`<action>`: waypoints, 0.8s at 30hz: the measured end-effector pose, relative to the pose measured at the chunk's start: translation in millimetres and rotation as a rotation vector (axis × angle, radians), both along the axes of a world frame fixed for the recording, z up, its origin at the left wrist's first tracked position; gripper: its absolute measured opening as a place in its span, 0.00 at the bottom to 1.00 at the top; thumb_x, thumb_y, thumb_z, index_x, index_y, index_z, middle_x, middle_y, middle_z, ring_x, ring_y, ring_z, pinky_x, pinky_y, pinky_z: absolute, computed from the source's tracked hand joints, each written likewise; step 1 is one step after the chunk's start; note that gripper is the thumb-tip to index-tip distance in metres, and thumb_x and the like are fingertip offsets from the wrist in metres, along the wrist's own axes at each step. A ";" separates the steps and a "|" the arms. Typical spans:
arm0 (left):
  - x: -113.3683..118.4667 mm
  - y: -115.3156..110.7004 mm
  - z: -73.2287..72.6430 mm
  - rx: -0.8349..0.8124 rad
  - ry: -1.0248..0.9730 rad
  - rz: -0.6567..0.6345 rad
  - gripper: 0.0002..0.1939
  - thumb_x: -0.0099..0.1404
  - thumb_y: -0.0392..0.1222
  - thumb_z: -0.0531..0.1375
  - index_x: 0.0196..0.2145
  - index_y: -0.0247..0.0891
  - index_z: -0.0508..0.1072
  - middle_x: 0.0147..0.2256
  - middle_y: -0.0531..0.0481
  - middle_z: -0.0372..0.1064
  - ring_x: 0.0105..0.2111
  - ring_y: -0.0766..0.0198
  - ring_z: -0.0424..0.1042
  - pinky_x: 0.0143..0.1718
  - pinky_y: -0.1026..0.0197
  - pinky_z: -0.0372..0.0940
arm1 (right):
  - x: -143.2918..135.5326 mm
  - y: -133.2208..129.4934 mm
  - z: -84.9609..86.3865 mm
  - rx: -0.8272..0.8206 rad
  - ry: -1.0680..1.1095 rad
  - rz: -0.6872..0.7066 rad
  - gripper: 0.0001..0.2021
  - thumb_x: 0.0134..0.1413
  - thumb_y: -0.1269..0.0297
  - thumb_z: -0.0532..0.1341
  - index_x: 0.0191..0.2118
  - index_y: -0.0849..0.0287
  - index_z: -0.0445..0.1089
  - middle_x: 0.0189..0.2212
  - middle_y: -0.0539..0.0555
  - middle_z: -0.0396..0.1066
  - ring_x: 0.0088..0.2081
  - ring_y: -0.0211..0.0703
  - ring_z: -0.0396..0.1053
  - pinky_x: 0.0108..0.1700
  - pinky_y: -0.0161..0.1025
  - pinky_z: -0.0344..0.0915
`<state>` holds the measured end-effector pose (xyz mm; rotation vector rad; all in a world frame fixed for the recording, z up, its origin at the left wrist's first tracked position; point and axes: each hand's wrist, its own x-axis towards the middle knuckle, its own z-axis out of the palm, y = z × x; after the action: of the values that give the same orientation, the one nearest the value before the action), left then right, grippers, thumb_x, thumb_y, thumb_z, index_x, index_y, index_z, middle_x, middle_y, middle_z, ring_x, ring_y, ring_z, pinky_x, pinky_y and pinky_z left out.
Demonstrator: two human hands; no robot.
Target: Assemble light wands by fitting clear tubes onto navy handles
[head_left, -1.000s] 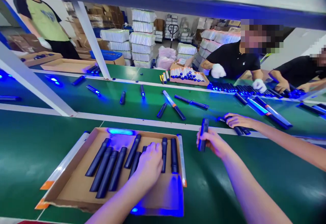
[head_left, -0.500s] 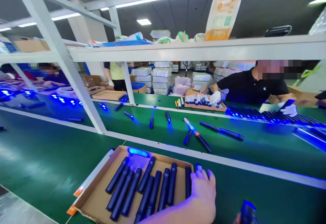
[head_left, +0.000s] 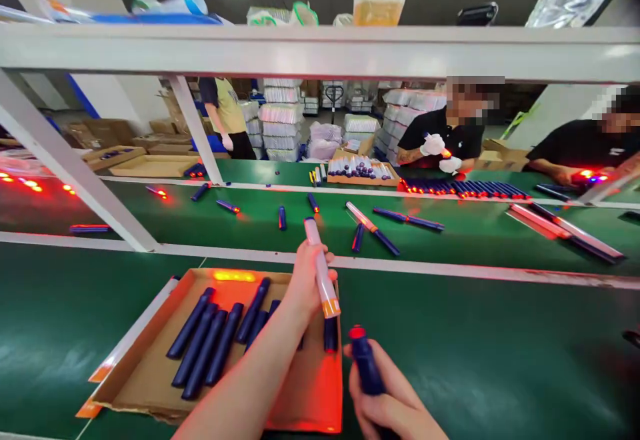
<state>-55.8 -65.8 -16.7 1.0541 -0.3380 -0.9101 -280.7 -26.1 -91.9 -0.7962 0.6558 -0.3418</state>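
Observation:
My left hand [head_left: 306,277] is closed around a whitish translucent tube [head_left: 323,273] with an orange band at its near end. It is raised over the right side of a shallow cardboard tray [head_left: 150,360]. In that tray lie several dark blue cylindrical handles [head_left: 220,347], partly hidden by my left forearm. My right hand [head_left: 385,393], just right of the tray, grips another dark blue handle [head_left: 367,367], whose upper end glows red. The tube's orange end points towards this handle, with a gap between them. A yellow-red light [head_left: 234,275] glows at the tray's far wall.
A white rail [head_left: 450,270] crosses the green table beyond the tray. Loose handles and tubes [head_left: 373,227] lie past it. White shelf posts [head_left: 75,167] and a beam [head_left: 300,53] stand ahead. Across the table, a gloved co-worker [head_left: 440,137] stands by a row of lit handles [head_left: 465,189].
My left hand has risen from the tray's right edge and now shows a whitish tube in it. My right hand has come further into view with its handle. The glow turned from blue to red.

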 end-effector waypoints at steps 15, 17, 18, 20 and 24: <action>17.4 30.2 6.0 -0.158 0.367 0.152 0.30 0.54 0.57 0.77 0.37 0.40 0.64 0.31 0.58 0.59 0.25 0.74 0.62 0.18 0.73 0.60 | 53.5 34.0 20.8 -0.183 0.188 0.139 0.54 0.54 0.28 0.65 0.73 0.60 0.46 0.23 0.43 0.62 0.23 0.36 0.59 0.24 0.33 0.63; 21.1 29.7 4.0 -0.170 0.431 0.102 0.27 0.58 0.58 0.74 0.37 0.39 0.64 0.32 0.58 0.58 0.25 0.75 0.61 0.17 0.74 0.59 | 54.6 32.2 22.6 -0.276 0.203 0.151 0.46 0.59 0.30 0.63 0.69 0.58 0.54 0.25 0.44 0.61 0.25 0.36 0.61 0.27 0.34 0.65; 22.2 29.6 3.2 -0.198 0.451 0.082 0.26 0.61 0.59 0.72 0.38 0.38 0.65 0.32 0.57 0.59 0.25 0.75 0.62 0.17 0.74 0.59 | 54.5 31.1 24.4 -0.300 0.217 0.166 0.42 0.61 0.31 0.62 0.68 0.56 0.57 0.26 0.44 0.61 0.26 0.37 0.62 0.28 0.35 0.66; 22.7 29.7 2.2 -0.255 0.481 0.051 0.23 0.67 0.60 0.66 0.42 0.37 0.68 0.35 0.56 0.61 0.26 0.75 0.64 0.18 0.73 0.61 | 52.7 29.3 28.6 -0.313 0.240 0.205 0.39 0.62 0.31 0.61 0.67 0.54 0.58 0.27 0.45 0.61 0.27 0.37 0.64 0.30 0.36 0.66; 20.2 30.9 3.4 -0.285 0.499 0.039 0.19 0.75 0.58 0.57 0.47 0.37 0.70 0.35 0.55 0.60 0.25 0.75 0.63 0.17 0.73 0.60 | 46.7 26.7 36.0 -0.308 0.269 0.231 0.41 0.62 0.30 0.59 0.68 0.54 0.53 0.27 0.44 0.61 0.26 0.39 0.65 0.31 0.37 0.64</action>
<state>-35.6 -34.9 -13.3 0.5445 -0.0262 -1.0214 -234.0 0.6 -56.0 -1.2150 0.7635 -0.1254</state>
